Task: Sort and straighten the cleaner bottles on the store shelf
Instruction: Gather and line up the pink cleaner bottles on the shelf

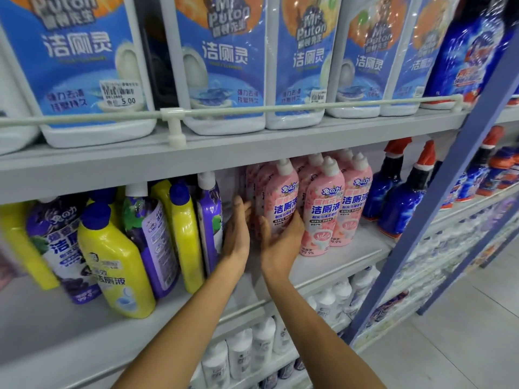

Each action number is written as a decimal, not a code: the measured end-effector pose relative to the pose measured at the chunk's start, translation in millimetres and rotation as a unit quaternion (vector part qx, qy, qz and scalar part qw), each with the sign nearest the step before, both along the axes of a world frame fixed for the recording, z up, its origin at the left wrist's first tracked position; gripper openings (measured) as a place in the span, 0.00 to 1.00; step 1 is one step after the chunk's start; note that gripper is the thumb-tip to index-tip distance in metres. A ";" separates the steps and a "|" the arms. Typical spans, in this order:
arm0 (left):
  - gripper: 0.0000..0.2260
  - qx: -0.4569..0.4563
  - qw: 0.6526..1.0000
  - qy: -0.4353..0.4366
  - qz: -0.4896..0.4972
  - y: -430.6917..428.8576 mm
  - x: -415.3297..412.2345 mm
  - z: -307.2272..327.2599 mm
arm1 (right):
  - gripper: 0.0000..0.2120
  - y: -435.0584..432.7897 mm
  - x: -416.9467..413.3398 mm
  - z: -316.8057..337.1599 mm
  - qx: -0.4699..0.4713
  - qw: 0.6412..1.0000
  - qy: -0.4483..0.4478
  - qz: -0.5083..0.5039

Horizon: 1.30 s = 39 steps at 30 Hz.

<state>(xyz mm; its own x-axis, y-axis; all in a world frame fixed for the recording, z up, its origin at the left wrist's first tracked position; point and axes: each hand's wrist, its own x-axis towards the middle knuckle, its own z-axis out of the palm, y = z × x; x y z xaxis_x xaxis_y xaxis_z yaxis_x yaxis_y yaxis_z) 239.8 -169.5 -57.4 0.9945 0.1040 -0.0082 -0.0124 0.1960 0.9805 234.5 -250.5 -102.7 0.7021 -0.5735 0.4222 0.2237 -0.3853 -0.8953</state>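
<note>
Our right hand [280, 240] wraps the front pink bottle [280, 197] on the middle shelf [337, 261]; left hand [238, 228] flat beside it, fingers straight. We'd slide it square (label forward), flush with the pink row [325, 209], clear of the purple bottle [209, 209].

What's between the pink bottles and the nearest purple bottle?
Head view: the left hand, fingers straight, over bare shelf; no bottle. The right hand grips the nearest pink bottle.
</note>
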 end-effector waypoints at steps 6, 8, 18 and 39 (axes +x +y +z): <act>0.37 0.032 0.999 -0.034 -0.019 2.0 -42.9 3.6 | 0.29 -23.4 -17.9 14.6 0.015 0.996 0.032 0.088; 0.36 0.017 0.999 -0.026 -0.015 9.2 -60.2 1.1 | 0.24 -34.0 -33.4 20.5 0.040 0.990 0.041 0.128; 0.33 0.015 0.992 -0.041 0.119 100.3 -157.9 -18.9 | 0.34 -20.9 -83.2 11.5 0.168 0.951 0.070 0.249; 0.23 0.035 0.926 -0.079 0.367 411.3 -249.1 29.5 | 0.32 249.8 -190.5 65.9 0.079 0.924 0.028 0.373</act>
